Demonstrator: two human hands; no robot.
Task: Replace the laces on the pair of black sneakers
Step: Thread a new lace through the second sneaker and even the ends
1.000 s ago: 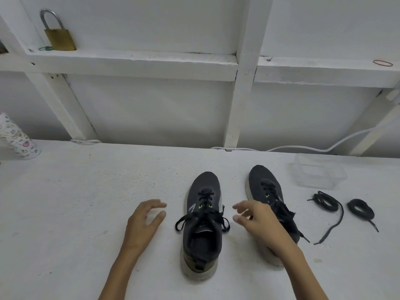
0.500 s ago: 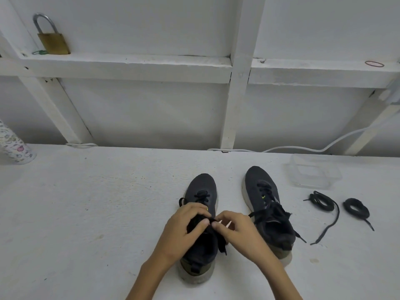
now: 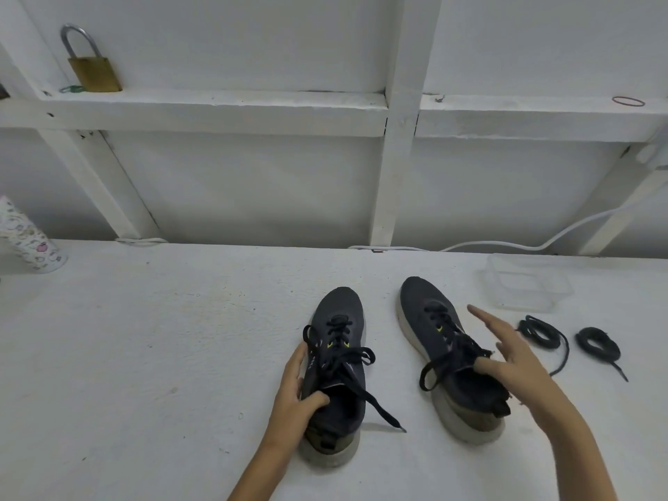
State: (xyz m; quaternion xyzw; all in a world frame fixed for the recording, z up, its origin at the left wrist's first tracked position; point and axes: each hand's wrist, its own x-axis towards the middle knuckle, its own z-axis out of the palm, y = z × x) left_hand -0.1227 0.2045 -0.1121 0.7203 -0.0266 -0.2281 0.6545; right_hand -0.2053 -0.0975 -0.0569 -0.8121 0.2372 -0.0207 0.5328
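Note:
Two black sneakers with pale soles stand toes-away on the white table. The left sneaker (image 3: 338, 359) has its bow undone, and one loose lace end (image 3: 379, 406) trails off to the right. My left hand (image 3: 294, 395) grips that shoe's left side at the collar, thumb over the opening. The right sneaker (image 3: 442, 352) is still laced with its ends hanging loose. My right hand (image 3: 513, 356) hovers over it with fingers spread straight, holding nothing. Two coiled black spare laces (image 3: 538, 332) (image 3: 596, 343) lie to the right of the shoes.
A clear plastic container (image 3: 524, 287) sits behind the spare laces. A patterned cup (image 3: 27, 238) stands at the far left. A white cable (image 3: 506, 244) runs along the wall. A brass padlock (image 3: 92, 66) and a rubber band (image 3: 628, 101) lie on the ledge above.
Both hands were pinching the left sneaker's bow; the bow is now undone. My right hand has let go and swung right over the other shoe, while my left hand moved down to the collar.

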